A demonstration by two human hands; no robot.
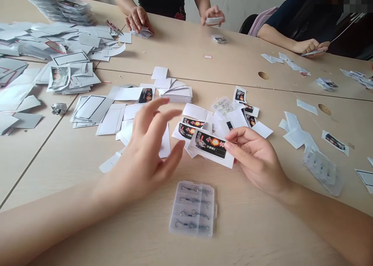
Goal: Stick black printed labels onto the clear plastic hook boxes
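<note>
Between finger and thumb, my right hand (256,157) pinches a printed label (212,146) by its right end; it is white-edged with a black panel and an orange burst. My left hand (154,141) is raised to the left of that label, fingers spread and holding nothing. Below both hands lies a clear plastic box (192,209), closed, with several hooks in its compartments. Behind the held label is a loose pile of similar labels (186,131), some face down. Another clear box (223,106) of hooks rests at the back of that pile.
Stacks of white cards (93,108) spread over the left. Tall piles of clear boxes (75,11) stand at the back left. More boxes (322,167) and labels (335,141) lie at the right. Across the table, co-workers' hands (140,19) handle small items. Table holes (263,75) show at the right.
</note>
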